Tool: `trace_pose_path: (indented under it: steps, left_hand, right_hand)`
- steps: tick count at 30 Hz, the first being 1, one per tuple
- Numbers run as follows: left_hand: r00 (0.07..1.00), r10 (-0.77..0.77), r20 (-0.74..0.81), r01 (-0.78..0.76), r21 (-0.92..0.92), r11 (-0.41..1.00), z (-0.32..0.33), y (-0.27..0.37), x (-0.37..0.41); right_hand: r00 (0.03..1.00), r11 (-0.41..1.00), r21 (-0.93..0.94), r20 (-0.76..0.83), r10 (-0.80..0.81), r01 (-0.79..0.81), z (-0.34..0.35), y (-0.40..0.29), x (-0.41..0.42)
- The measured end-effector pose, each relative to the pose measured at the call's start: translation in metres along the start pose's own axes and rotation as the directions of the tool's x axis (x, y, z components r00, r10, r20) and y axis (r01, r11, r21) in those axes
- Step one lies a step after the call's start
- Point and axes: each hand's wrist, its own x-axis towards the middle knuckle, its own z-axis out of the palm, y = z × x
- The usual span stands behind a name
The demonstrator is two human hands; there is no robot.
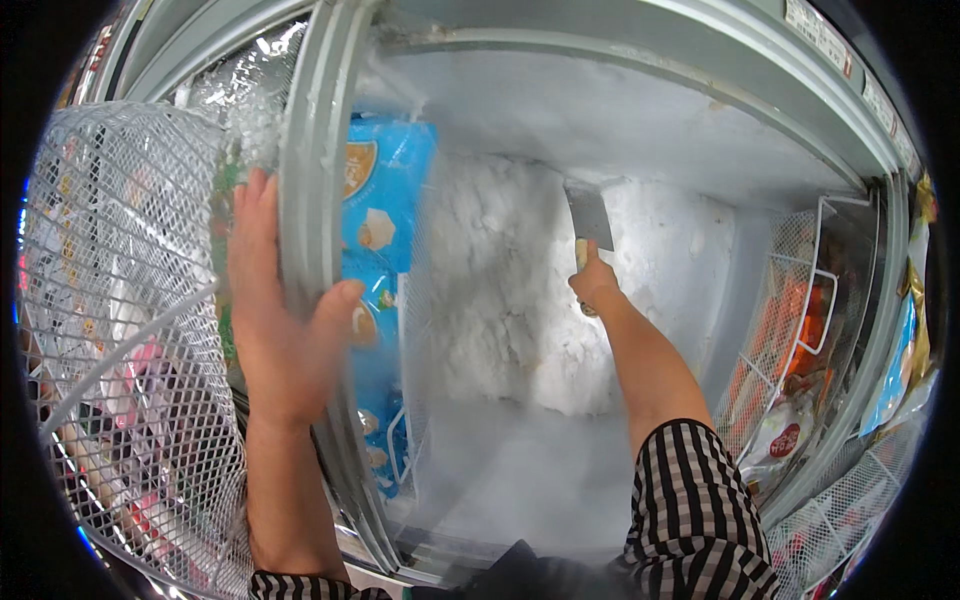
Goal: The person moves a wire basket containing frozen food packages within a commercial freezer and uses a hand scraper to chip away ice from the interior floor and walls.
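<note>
My right hand [596, 277] grips the pale handle of a cleaver [589, 214] deep inside a chest freezer. Its broad metal blade points away from me, up against thick white frost [502, 285] on the freezer's floor and far wall. My left hand [289, 322] rests on the metal frame [311, 187] of the freezer's sliding lid, thumb on one side and fingers on the other. Just right of that frame, blue food packages [386, 187] stand in a white wire basket. Cold haze blurs part of the view.
A white mesh basket [135, 300] sits at the left, with packages visible through it. On the right, another wire basket [806, 300] holds orange and white packages inside the freezer. The freezer's far rim [637, 56] curves across the top, and more packages [896, 352] lie beyond the right edge.
</note>
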Motion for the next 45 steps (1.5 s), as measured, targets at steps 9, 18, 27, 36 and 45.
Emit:
trace_pose_path:
  steps: [9,18,27,36,45]
  left_hand:
    - [1.000,-0.014,0.000,0.014,-0.032,0.999,0.001,0.004,0.003]
    - [0.999,-0.041,0.001,0.041,-0.076,0.996,0.002,-0.001,0.000]
    - [0.992,-0.124,0.040,0.129,-0.175,0.976,0.001,0.002,0.001]
    - [0.995,-0.086,0.050,0.091,-0.124,0.988,0.000,0.000,0.000]
    - [0.998,-0.031,0.047,0.037,-0.127,0.991,0.000,-0.008,-0.003]
  right_hand:
    - [0.965,0.997,0.051,0.258,0.047,-0.063,-0.039,0.052,-0.085]
    - [0.956,0.963,0.223,0.213,-0.202,0.154,-0.048,0.002,-0.095]
    - [0.952,0.977,0.061,0.220,-0.213,0.205,0.011,-0.174,0.030]
    - [0.929,0.901,-0.303,0.295,-0.222,0.311,0.093,-0.062,-0.042]
    - [0.880,0.996,-0.014,0.469,-0.075,0.093,0.018,0.004,-0.158]
